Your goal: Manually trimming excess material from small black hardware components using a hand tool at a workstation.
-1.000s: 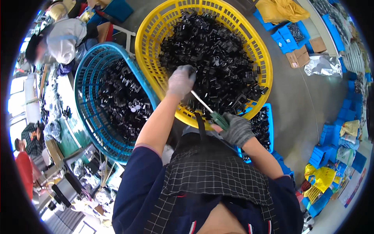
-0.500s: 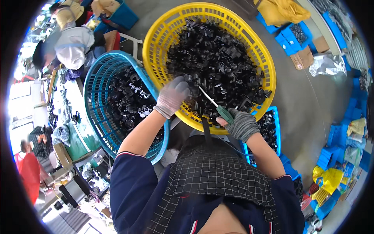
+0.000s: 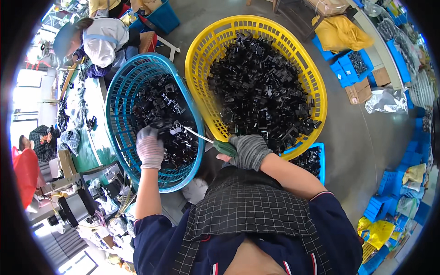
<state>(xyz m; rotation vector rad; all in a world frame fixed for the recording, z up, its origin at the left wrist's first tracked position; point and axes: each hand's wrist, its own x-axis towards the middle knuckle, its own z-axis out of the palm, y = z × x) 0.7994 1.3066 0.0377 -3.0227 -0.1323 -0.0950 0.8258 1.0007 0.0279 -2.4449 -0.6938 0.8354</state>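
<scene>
The left hand (image 3: 150, 147), in a pale knit glove, is down inside the blue basket (image 3: 120, 94), fingers curled onto one of the small black plastic parts (image 3: 161, 129) near the basket's near-right wall; whether it fully grips the piece cannot be told. The right hand (image 3: 250, 151), in a grey glove, is clenched around the green handle of a screwdriver (image 3: 208, 140), whose thin metal shaft reaches across the blue basket's rim so that its tip sits at the part beside the left fingers.

Just to the right stands a yellow basket (image 3: 316, 87), heaped with the same black parts and touching the blue one. A smaller blue tray (image 3: 319, 158) with more parts shows beyond the right wrist.

The risk lies in the tip: it works very close to the gloved left fingers, and a slip off the smooth plastic could jab them. The part itself could also pop loose and vanish into the pile.

At the upper left, another person in a cap bends over a cluttered bench (image 3: 89, 133).
</scene>
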